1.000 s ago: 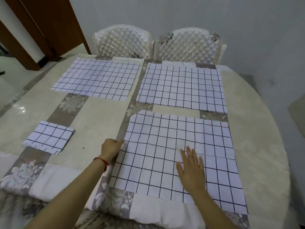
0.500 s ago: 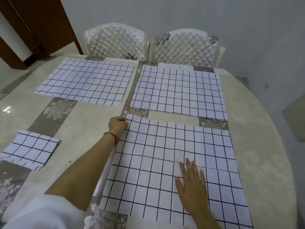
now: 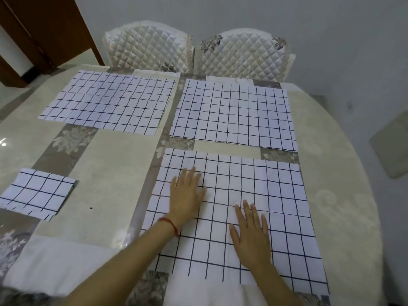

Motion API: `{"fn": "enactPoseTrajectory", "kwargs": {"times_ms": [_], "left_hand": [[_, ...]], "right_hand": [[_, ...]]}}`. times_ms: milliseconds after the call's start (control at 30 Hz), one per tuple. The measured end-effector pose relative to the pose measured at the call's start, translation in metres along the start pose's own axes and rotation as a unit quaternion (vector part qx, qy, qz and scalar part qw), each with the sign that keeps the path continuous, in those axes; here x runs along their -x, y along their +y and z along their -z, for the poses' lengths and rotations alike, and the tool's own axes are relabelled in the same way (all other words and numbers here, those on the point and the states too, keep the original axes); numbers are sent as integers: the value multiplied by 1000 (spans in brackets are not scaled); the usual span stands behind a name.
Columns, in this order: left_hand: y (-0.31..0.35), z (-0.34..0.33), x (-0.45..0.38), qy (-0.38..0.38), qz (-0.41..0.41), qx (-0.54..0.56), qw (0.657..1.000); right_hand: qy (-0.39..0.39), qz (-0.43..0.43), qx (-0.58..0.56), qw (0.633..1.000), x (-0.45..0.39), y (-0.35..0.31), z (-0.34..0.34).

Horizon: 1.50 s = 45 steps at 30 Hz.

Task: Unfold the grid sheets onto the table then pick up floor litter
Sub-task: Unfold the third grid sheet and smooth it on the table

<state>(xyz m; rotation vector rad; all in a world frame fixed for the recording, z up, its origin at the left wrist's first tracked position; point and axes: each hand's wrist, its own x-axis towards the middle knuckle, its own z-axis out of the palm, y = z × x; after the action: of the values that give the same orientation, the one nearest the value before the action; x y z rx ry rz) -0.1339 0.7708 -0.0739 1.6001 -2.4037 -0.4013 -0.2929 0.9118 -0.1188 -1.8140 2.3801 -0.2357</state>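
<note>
Three white sheets with black grid lines lie unfolded on the table (image 3: 344, 213): one at the far left (image 3: 108, 104), one at the far right (image 3: 234, 115), and a near one (image 3: 284, 217) in front of me. My left hand (image 3: 187, 195) lies flat, palm down, on the near sheet's left part, a red string at its wrist. On the same sheet's middle my right hand (image 3: 251, 235) presses flat with fingers spread. A fourth grid sheet (image 3: 37, 193) stays folded small at the table's left edge. No floor litter shows.
Two white quilted chairs (image 3: 148, 47) (image 3: 242, 54) stand at the table's far side against a grey wall. A brown door (image 3: 50, 29) is at the upper left. The tablecloth is beige with grey floral bands under a glossy cover.
My left hand left the near sheet's top left corner and came down flat onto the sheet. My right hand stayed pressed on the sheet's middle.
</note>
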Motion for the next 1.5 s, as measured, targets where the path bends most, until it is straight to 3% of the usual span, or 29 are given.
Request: {"fn": "enactPoseTrajectory", "kwargs": {"times_ms": [133, 300, 600, 700, 767, 800, 867, 933, 967, 1033, 1100, 1167, 1333, 1467, 1500], "left_hand": [[31, -36, 36, -73, -31, -44, 996], [19, -51, 55, -77, 15, -81, 994], [19, -50, 56, -57, 1, -97, 994], [18, -52, 55, -56, -2, -101, 993], [18, -53, 55, -47, 2, -105, 993], [17, -54, 55, -47, 3, -103, 994], [17, -55, 55, -45, 4, -97, 994], [17, -55, 55, -36, 5, -88, 995], [18, -54, 55, -34, 4, -82, 996], [19, -52, 56, -25, -5, -75, 997], [20, -52, 58, -23, -25, -80, 996], [19, -54, 58, -30, -26, -86, 996], [18, -52, 57, -45, 29, -49, 997], [28, -52, 52, 0, 176, -19, 984], [37, -50, 50, 5, 171, -23, 985]], "right_hand": [[-9, 6, 17, 1000, 0, 2, 0], [-7, 12, 20, 1000, 1, 4, -1], [46, 18, -42, 998, -30, -31, 25], [-39, 98, -59, 993, -60, -35, 30], [-84, 102, -48, 990, -67, -15, 22], [-72, 62, -40, 995, -68, 1, 19], [-21, -111, -25, 993, -66, 37, 20], [-5, -271, -32, 962, -59, 60, 32], [14, -290, -34, 956, -54, 58, 35], [69, -182, -46, 980, -42, 27, 33], [20, -15, -57, 998, -27, -11, 21], [-25, 53, -42, 997, -17, -24, 9], [17, -103, -31, 994, -8, 24, 7], [12, -117, -22, 993, -5, 26, 9], [10, -121, -20, 992, -5, 25, 10]]}}
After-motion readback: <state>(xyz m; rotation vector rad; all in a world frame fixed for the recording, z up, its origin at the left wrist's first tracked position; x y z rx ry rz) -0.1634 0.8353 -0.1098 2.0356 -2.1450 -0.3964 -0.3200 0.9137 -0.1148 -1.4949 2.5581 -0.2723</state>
